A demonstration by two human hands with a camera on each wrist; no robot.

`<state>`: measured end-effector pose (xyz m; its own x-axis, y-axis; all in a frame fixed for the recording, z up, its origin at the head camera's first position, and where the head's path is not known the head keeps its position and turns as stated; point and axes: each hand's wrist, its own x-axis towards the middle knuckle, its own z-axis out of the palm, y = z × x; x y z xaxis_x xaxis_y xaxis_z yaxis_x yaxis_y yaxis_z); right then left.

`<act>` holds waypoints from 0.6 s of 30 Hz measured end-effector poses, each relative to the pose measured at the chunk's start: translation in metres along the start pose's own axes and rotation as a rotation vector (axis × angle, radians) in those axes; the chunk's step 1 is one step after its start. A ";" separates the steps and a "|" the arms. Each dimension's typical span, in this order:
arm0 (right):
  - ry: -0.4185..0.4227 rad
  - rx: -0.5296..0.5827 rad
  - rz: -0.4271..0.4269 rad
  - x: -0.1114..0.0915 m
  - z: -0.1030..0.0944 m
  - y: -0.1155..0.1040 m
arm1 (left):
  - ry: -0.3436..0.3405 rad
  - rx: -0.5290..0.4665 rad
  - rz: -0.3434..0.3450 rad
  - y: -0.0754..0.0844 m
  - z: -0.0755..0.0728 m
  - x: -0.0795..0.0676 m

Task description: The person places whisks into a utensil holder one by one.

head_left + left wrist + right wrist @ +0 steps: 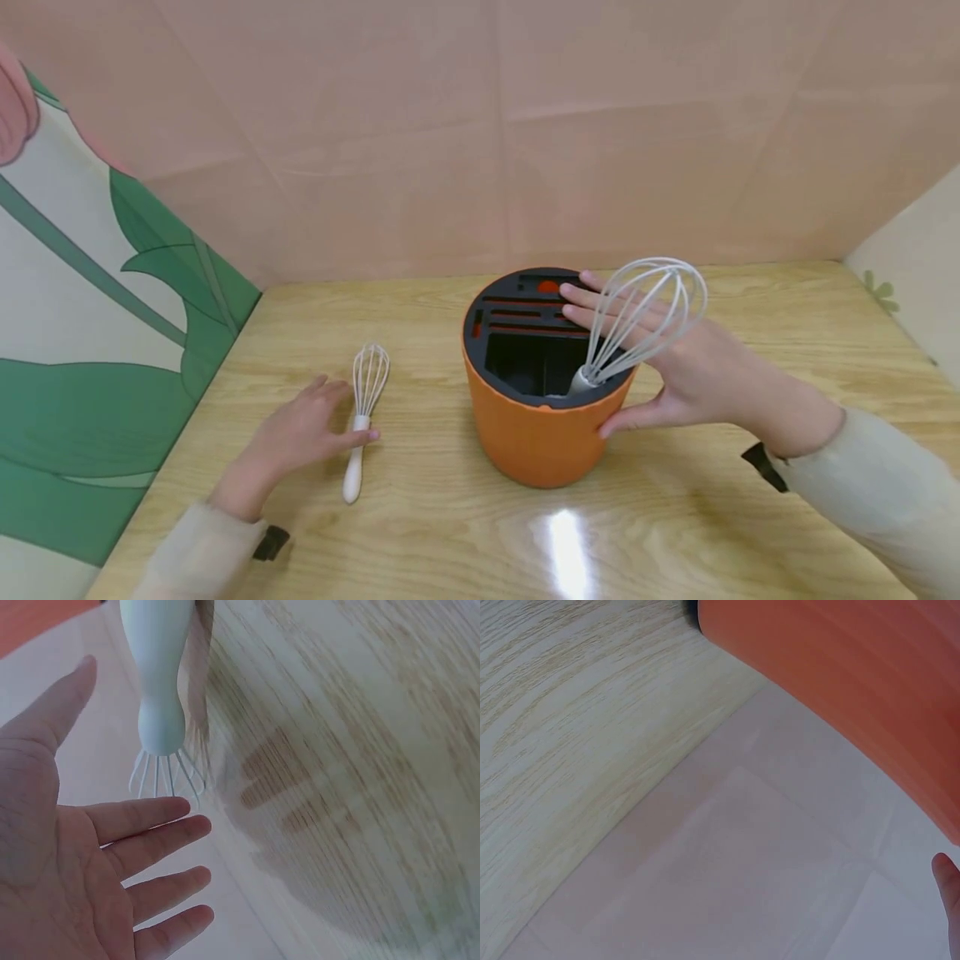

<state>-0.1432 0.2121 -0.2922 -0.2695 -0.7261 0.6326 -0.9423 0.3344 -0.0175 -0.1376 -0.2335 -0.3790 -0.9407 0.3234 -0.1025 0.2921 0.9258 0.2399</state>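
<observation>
A small whisk with a white handle lies on the table, wires pointing away from me. My left hand is over its left side, thumb across the handle and fingers spread; the left wrist view shows the fingers straight beside the whisk. An orange utensil holder with a black slotted lid stands upright. A larger whisk leans in its wide opening, handle mostly hidden inside. My right hand rests at the holder's right side, straight fingers over the lid behind the whisk, thumb at the wall.
The wooden table meets a pinkish covered wall at the back. A panel with green leaf patterns borders the left, and a pale wall the right. The table lies between the holder and the small whisk.
</observation>
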 end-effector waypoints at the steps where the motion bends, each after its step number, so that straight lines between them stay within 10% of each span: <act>1: 0.000 0.002 0.001 0.000 0.000 0.000 | -0.005 -0.007 0.005 0.000 0.000 0.000; 18: -0.003 0.008 0.012 0.000 0.000 0.000 | -0.054 -0.069 0.073 0.003 0.002 0.003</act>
<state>-0.1431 0.2126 -0.2925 -0.2811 -0.7241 0.6298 -0.9406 0.3380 -0.0313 -0.1392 -0.2289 -0.3806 -0.9061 0.4013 -0.1341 0.3453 0.8844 0.3139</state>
